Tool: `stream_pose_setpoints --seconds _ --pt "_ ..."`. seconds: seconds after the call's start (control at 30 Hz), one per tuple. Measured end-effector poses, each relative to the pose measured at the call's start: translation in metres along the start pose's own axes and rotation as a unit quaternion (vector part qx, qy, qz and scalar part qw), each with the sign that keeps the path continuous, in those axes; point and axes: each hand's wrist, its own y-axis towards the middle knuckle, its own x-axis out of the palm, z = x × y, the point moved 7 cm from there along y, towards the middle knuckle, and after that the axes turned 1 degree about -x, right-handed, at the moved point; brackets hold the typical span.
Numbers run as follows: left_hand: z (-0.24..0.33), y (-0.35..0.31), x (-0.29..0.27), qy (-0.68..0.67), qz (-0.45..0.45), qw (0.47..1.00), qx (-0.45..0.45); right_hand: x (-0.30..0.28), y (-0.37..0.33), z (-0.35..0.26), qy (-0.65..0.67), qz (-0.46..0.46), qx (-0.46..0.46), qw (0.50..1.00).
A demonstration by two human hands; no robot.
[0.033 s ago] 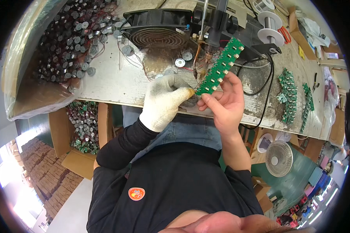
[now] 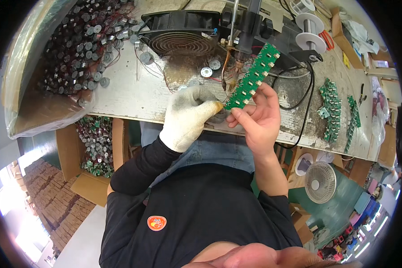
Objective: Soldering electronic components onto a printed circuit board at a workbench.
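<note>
My right hand is bare. Its thumb and fingers pinch the near end of a long green circuit board strip, which slants up and to the right. Small white connectors line one side of the strip. My left hand, in a white knit glove with grey fingers, is closed at the strip's lower left corner. Whatever lies in its pinch is hidden. Just beyond the strip, a soldering iron on a stand points down, with a thin copper-coloured tube beside it.
Small round motors with wires heap up in a plastic-lined tray at left. A black fan and solder spools stand at the back. More green strips and pliers lie at right. A carton of parts sits below left.
</note>
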Motion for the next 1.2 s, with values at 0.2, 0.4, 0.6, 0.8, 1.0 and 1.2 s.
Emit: stream_pose_setpoints --seconds 0.2,0.4,0.6,0.8,1.0,1.2 --pt "0.021 -0.039 0.009 0.369 0.035 0.911 0.184 -0.029 -0.025 -0.005 0.084 -0.009 0.096 0.992" --pt "0.035 -0.063 0.081 0.522 0.049 0.741 0.42 -0.038 -0.064 -0.06 0.052 0.006 0.056 0.997" --pt "0.035 -0.038 0.143 0.398 -0.027 0.775 0.49 -0.034 -0.088 -0.099 -0.093 -0.022 -0.07 0.993" --pt "0.014 -0.034 0.161 0.058 -0.172 0.964 0.193 -0.103 -0.058 -0.137 -0.094 0.103 -0.222 0.965" --pt "0.045 -0.024 0.172 0.085 -0.11 0.952 0.272 -0.109 -0.02 -0.102 0.088 0.025 -0.116 0.989" --pt "0.026 0.012 0.172 -0.06 -0.152 0.972 0.17 -0.117 0.002 -0.085 0.21 0.038 0.0 0.977"
